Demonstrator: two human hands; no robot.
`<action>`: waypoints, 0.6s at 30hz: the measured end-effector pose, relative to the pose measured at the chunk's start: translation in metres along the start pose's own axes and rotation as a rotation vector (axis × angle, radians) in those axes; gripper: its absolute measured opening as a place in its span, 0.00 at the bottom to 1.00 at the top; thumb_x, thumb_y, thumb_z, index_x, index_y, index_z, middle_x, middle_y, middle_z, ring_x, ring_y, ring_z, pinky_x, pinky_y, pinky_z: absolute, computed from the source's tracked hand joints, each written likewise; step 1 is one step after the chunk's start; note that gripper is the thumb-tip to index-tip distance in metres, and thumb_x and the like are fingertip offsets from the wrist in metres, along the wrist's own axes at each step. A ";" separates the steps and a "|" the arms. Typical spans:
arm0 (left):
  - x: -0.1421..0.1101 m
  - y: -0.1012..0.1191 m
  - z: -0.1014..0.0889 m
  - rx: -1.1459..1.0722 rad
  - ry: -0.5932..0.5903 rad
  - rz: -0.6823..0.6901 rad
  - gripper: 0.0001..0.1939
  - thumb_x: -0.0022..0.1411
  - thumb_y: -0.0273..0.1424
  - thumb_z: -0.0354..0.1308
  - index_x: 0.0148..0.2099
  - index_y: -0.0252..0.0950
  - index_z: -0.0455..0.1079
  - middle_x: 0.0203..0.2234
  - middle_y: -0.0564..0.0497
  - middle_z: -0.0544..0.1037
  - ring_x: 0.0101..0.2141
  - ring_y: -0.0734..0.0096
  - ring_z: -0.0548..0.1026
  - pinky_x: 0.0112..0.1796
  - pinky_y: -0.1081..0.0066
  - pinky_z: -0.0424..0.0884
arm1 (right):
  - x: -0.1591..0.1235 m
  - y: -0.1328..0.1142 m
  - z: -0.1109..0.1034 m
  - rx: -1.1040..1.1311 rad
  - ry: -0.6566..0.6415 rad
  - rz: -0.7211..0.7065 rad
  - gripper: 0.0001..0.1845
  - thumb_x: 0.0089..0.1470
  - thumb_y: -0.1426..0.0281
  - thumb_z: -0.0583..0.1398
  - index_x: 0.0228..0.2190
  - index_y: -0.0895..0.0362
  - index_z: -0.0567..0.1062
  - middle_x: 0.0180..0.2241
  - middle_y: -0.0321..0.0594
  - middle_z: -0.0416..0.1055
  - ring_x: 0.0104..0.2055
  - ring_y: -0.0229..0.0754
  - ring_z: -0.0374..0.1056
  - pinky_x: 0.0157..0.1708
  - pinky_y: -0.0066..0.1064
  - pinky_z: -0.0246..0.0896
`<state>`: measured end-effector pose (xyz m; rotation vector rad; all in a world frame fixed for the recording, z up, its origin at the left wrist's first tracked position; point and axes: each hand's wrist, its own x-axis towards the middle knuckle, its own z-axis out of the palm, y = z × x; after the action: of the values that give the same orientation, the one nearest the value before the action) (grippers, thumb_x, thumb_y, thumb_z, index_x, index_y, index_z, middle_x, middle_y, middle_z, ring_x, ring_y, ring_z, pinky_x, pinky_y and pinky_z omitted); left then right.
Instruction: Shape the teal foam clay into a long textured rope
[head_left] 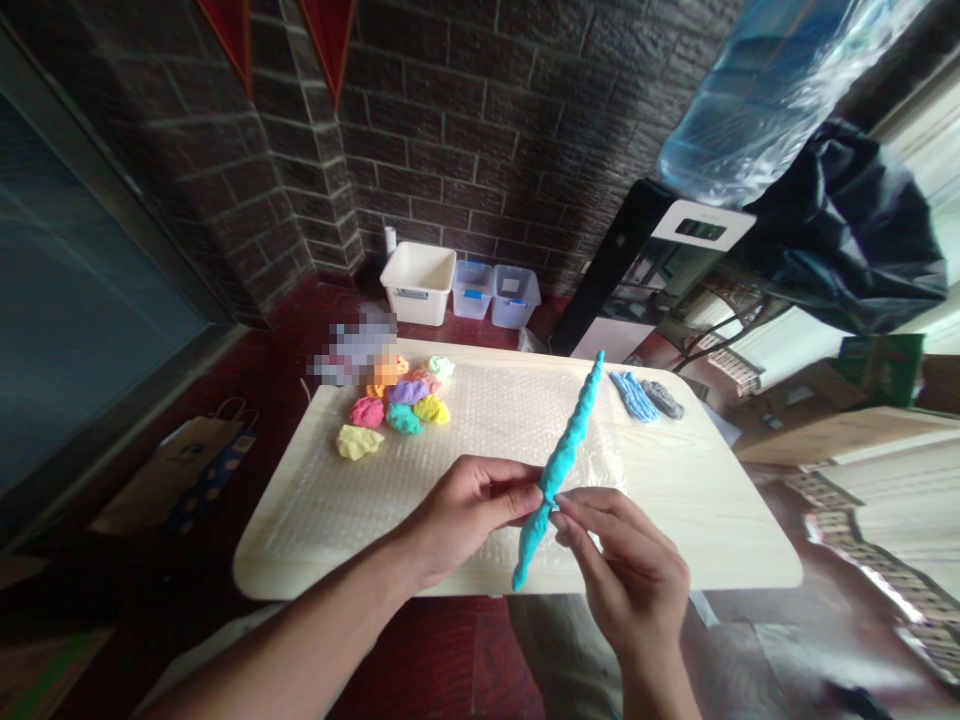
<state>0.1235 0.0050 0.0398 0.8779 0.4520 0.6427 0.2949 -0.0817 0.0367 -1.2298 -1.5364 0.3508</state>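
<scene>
A long turquoise roll of modelling clay (571, 440) is held slantwise above the near part of the table. It is lumpy, thickest around the middle, and tapers to a point at both ends. From the left, my left hand (476, 500) is closed on it near its lower middle, thumb on top. My right hand (630, 560) pinches the same spot from the other side with thumb and fingertips, at a narrow waist in the clay. Behind them, bubble wrap (495, 410) covers much of the tabletop.
Several coloured clay lumps (406, 392) lie at the table's far left. At the far right are a blue twisted piece (634, 396) and a grey one (663, 399). Beyond the pale table (720, 520) stand a white bin (420, 300), two clear boxes (514, 300) and a water dispenser (615, 270).
</scene>
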 end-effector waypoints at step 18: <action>-0.001 -0.002 0.002 -0.009 0.024 -0.049 0.17 0.58 0.38 0.73 0.46 0.31 0.83 0.36 0.43 0.84 0.38 0.66 0.80 0.48 0.66 0.73 | 0.002 -0.007 0.009 -0.286 -0.080 -0.077 0.08 0.67 0.78 0.55 0.43 0.54 0.70 0.37 0.42 0.70 0.39 0.42 0.71 0.37 0.32 0.70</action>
<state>0.1245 0.0024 0.0389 0.8495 0.4902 0.6103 0.2836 -0.0796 0.0393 -1.3854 -1.7413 0.1326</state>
